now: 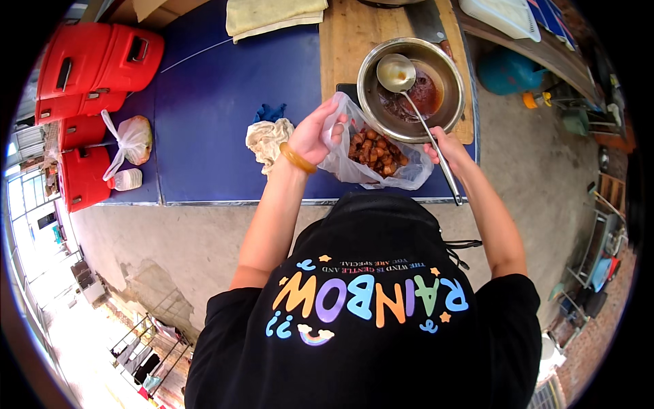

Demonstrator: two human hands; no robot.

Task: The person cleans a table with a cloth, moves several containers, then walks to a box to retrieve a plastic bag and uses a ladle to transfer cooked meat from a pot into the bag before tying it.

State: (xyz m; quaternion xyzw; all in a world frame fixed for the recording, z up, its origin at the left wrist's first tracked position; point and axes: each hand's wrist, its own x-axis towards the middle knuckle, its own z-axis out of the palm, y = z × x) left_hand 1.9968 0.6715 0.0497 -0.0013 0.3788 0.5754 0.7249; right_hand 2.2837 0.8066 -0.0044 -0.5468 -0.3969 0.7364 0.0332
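Note:
My left hand grips the edge of a clear plastic bag. Inside the bag lies a heap of brown braised food pieces, some of them round. A steel ladle is in my right hand, held by its handle. The ladle's bowl is over a stainless steel pot, which stands just beyond the bag. Dark reddish-brown liquid covers part of the pot's bottom. Some brown sauce shows in the ladle. The far side of the bag is partly hidden behind the pot's rim.
The pot is on a wooden board beside a cleaver. Left of my hand lie a crumpled cream cloth and a blue cloth. Red insulated boxes, a tied bag and a plastic bottle line the blue table's left end.

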